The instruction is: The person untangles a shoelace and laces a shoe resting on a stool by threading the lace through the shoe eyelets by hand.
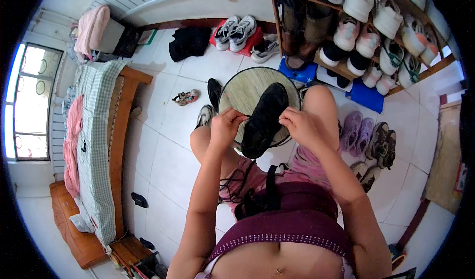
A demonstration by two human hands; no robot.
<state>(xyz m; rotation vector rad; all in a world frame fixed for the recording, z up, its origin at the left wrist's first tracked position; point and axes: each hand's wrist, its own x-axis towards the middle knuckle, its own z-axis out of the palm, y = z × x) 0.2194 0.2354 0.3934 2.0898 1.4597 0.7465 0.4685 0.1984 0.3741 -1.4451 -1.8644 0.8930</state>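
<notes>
A black shoe (pixel 267 118) lies on a round stool (pixel 235 88) with a wood-grain top, between my knees. To the shoe's left, my left hand (pixel 228 127) is closed in a pinch, and a thin dark strand that looks like a shoelace shows at its fingertips. On the opposite side my right hand (pixel 299 125) pinches close against the shoe's edge, apparently on the lace too; the dark lace blends into the shoe. Loose black laces (pixel 233 186) lie over my left thigh, and a black strap (pixel 270 182) lies on my lap.
A wooden rack (pixel 366 73) full of shoes stands at the upper right. Purple shoes (pixel 357 133) and dark pairs sit on the tiles to the right. White sneakers (pixel 237 33) rest on a red bag at the back. A bed (pixel 101 145) stands on the left.
</notes>
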